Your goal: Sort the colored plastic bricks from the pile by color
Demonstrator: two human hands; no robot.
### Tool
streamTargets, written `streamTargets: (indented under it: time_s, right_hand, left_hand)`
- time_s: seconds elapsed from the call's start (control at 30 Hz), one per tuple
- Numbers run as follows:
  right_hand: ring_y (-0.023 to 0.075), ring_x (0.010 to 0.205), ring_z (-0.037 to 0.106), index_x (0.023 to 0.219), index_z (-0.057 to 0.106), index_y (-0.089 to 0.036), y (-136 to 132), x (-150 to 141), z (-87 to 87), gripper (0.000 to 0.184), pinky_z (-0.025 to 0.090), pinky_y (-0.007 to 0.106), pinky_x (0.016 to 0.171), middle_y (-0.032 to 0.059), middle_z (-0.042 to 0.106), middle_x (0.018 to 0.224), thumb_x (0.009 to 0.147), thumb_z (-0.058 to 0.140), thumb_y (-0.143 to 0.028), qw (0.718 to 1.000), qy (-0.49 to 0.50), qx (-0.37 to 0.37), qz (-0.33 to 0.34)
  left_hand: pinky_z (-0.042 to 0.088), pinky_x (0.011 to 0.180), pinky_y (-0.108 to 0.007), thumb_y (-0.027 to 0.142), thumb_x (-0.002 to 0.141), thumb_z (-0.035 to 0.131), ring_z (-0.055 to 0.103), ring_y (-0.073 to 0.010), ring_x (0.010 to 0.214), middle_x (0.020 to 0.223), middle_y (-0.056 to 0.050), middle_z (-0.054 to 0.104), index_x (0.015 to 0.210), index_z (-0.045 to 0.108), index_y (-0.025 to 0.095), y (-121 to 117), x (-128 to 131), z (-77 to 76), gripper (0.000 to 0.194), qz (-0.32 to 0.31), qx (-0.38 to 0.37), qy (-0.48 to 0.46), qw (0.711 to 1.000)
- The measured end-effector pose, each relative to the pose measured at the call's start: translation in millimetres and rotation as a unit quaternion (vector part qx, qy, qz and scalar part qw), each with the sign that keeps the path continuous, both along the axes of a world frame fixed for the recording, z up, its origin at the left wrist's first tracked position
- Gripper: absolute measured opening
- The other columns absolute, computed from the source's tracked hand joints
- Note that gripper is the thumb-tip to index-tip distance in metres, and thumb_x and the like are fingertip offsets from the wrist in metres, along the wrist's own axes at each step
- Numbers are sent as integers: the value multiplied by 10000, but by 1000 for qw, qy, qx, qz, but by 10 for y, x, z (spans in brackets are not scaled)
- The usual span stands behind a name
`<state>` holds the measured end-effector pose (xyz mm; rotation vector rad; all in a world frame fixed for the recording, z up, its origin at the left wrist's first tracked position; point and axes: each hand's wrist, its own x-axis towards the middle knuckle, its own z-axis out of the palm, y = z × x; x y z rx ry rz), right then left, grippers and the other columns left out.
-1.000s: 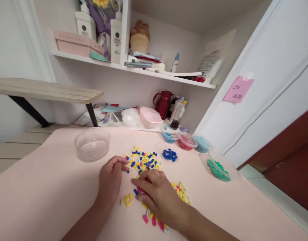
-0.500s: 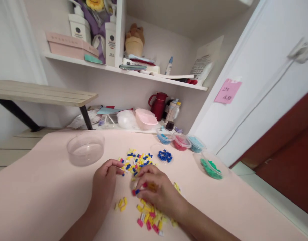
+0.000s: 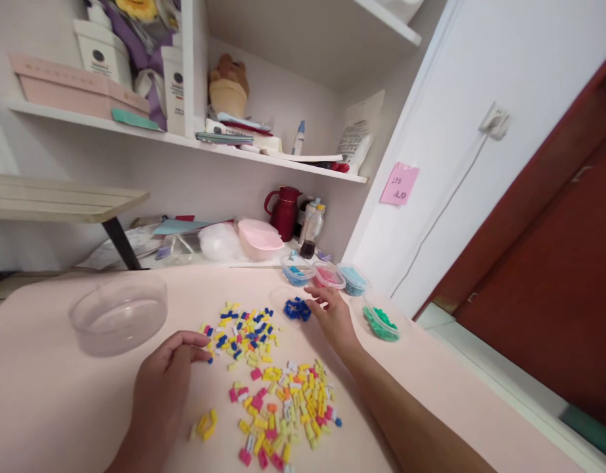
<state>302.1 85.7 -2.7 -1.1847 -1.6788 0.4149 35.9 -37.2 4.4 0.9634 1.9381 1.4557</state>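
Note:
On the left side of a loose pile of small yellow, blue and white toy bricks (image 3: pixel 248 332), my left hand (image 3: pixel 169 361) rests with its fingertips at the edge bricks. Its thumb and fingers are a little apart, with no brick plainly held. My right hand (image 3: pixel 332 318) is at the right rim of a clear lid-like dish holding dark blue bricks (image 3: pixel 297 309). Its fingers are spread and I see nothing between them. A second pile of yellow, pink and white bricks (image 3: pixel 293 401) lies between my forearms. A few yellow bricks (image 3: pixel 207 424) sit apart near my left wrist.
An empty clear round container (image 3: pixel 118 315) stands at the left. Clear tubs of blue (image 3: pixel 297 274), pink (image 3: pixel 328 276) and light blue bricks (image 3: pixel 353 281) line the back right, with a tub of green bricks (image 3: pixel 380 323) nearer. Behind are a pink box (image 3: pixel 259 240) and a red jug (image 3: pixel 284 213).
My right hand has moved from above the bricks in the middle to the dish of blue bricks, uncovering the near pile. The view has turned right; my left hand stays by the far pile.

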Motion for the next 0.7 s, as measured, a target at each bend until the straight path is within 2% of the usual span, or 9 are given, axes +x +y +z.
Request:
streamTargets:
  time_s: [0.07, 0.17, 0.27, 0.37, 0.5, 0.6, 0.7]
  right_hand:
    - [193, 816, 597, 1121, 698, -202, -38, -7, 21, 319, 491, 346, 761, 76, 642, 1006, 845, 585, -316, 1000, 4, 4, 4]
    - [197, 857, 620, 1045, 718, -208, -183, -59, 93, 249, 495, 335, 761, 66, 672, 978, 884, 539, -275, 998, -9, -5, 65]
    - [200, 949, 619, 993, 732, -233, -362, -143, 146, 234, 493, 342, 835, 59, 681, 1006, 889, 526, -194, 987, -71, -3, 147]
    - [205, 1033, 593, 1104, 703, -257, -480, -228, 119, 336, 472, 357, 910, 63, 660, 1104, 867, 520, -105, 969, -160, 33, 186]
    - [223, 1040, 587, 1209, 646, -237, -536, -305, 42, 380, 474, 366, 904, 93, 653, 1139, 868, 539, -107, 937, -265, 71, 217]
    - [226, 1026, 592, 1147, 668, -215, -565, -320, 56, 311, 475, 363, 898, 103, 668, 1087, 881, 536, -123, 923, -304, 66, 226]
    - [193, 977, 616, 1052, 697, -219, -602, -314, 121, 262, 485, 311, 874, 75, 682, 1019, 894, 512, -121, 923, -290, 31, 251]
  left_hand:
    - [453, 780, -368, 296, 718, 453, 682, -250, 802, 651, 5, 726, 738, 667, 262, 1, -2, -7, 218, -6, -2, 10, 1000]
    - [473, 772, -369, 303, 724, 455, 680, -249, 803, 685, -3, 727, 754, 676, 257, -2, 29, -8, 228, -20, 8, 40, 999]
    - [509, 769, -338, 316, 740, 458, 676, -219, 780, 785, -19, 728, 749, 691, 248, -9, 84, -10, 242, -69, 90, 97, 989]
    - [529, 786, -304, 294, 780, 447, 675, -196, 822, 903, -36, 720, 770, 715, 243, -7, 120, -32, 273, -135, 153, 166, 965]
    - [527, 865, -318, 227, 816, 417, 669, -204, 976, 1006, -45, 720, 881, 748, 255, 34, 112, -136, 339, -214, 143, 256, 932]
    - [522, 902, -374, 178, 800, 415, 658, -229, 1033, 1088, -62, 714, 987, 756, 261, 79, 103, -267, 397, -244, 126, 328, 904]
    - [503, 929, -436, 130, 790, 404, 640, -251, 1072, 1140, -75, 700, 1098, 734, 273, 102, 110, -390, 474, -243, 127, 391, 879]
